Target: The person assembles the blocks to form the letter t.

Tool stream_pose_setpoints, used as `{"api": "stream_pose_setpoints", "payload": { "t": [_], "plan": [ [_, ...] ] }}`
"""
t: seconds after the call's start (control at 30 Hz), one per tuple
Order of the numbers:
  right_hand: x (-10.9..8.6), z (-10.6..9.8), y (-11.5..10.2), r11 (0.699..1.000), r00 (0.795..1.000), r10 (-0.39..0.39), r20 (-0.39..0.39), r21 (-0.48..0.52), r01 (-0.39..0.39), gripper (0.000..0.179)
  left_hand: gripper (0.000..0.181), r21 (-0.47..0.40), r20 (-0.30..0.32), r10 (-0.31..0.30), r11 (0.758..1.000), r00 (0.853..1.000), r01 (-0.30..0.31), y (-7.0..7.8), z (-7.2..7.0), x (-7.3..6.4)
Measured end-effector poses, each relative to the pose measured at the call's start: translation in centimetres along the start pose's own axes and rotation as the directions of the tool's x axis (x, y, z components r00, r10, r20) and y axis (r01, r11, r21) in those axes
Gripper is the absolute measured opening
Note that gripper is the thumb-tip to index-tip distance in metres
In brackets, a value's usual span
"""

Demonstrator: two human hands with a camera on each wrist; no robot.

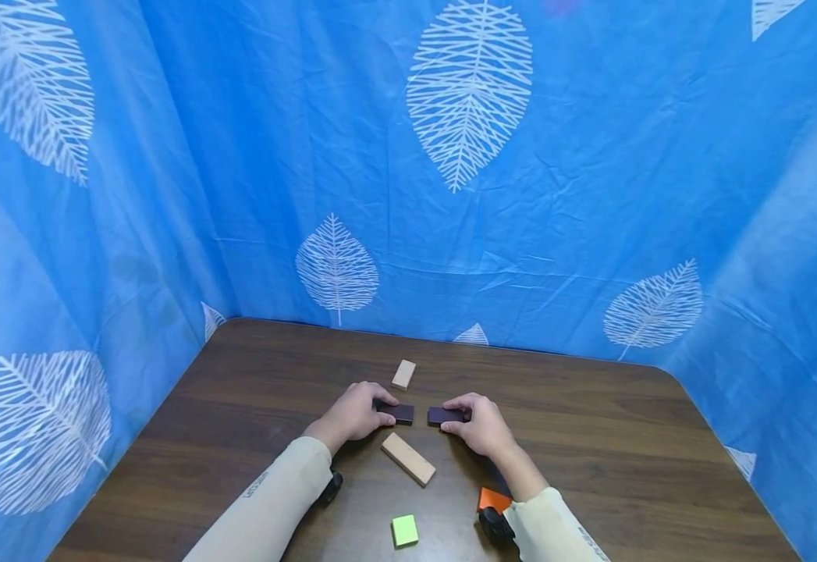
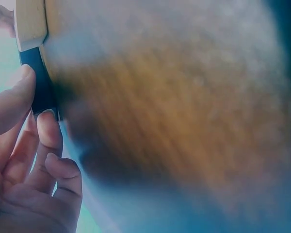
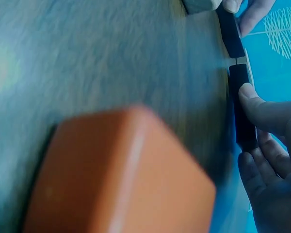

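Two dark rectangular blocks lie end to end on the table with a small gap between them. My left hand [image 1: 353, 411] pinches the left dark block [image 1: 403, 414] between thumb and fingers. The right dark block [image 1: 439, 416] is held the same way by my right hand [image 1: 485, 426]. In the right wrist view, the right hand's thumb lies along its dark block [image 3: 241, 109], with fingers at the far end. The left wrist view shows the left thumb against the other dark block [image 2: 42, 82]. A long pale wooden block [image 1: 409, 459] lies just in front of both hands.
Behind the dark blocks lies a shorter pale wooden block [image 1: 403, 375]. A lime green block [image 1: 404, 531] sits near the front. An orange block [image 1: 494, 500] lies under the right forearm, beside the wrist camera. Blue leaf-print cloth [image 1: 471, 257] surrounds the wooden table [image 1: 591, 437].
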State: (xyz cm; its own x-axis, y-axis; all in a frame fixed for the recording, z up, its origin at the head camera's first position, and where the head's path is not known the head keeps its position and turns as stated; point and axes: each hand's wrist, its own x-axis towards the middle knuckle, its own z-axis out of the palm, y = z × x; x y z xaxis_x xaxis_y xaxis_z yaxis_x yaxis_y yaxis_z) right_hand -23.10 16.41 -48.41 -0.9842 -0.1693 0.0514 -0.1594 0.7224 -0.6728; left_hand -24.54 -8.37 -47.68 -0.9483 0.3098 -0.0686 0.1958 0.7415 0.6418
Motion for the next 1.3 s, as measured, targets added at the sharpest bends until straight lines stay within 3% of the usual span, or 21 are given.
{"api": "stream_pose_setpoints", "payload": {
  "t": [0.67, 1.3],
  "plan": [
    [0.5, 1.1, -1.2, 0.999, 0.999, -0.045, 0.021, 0.028, 0.044, 0.023, 0.021, -0.014, 0.008, -0.041, 0.999, 0.999, 0.041, 0.3, 0.0, 0.0],
    [0.6, 1.4, -1.4, 0.999, 0.999, -0.049, 0.019, 0.019, 0.049, 0.024, 0.022, -0.008, 0.002, -0.034, 0.999, 0.999, 0.034, 0.3, 0.1, -0.1]
  ]
}}
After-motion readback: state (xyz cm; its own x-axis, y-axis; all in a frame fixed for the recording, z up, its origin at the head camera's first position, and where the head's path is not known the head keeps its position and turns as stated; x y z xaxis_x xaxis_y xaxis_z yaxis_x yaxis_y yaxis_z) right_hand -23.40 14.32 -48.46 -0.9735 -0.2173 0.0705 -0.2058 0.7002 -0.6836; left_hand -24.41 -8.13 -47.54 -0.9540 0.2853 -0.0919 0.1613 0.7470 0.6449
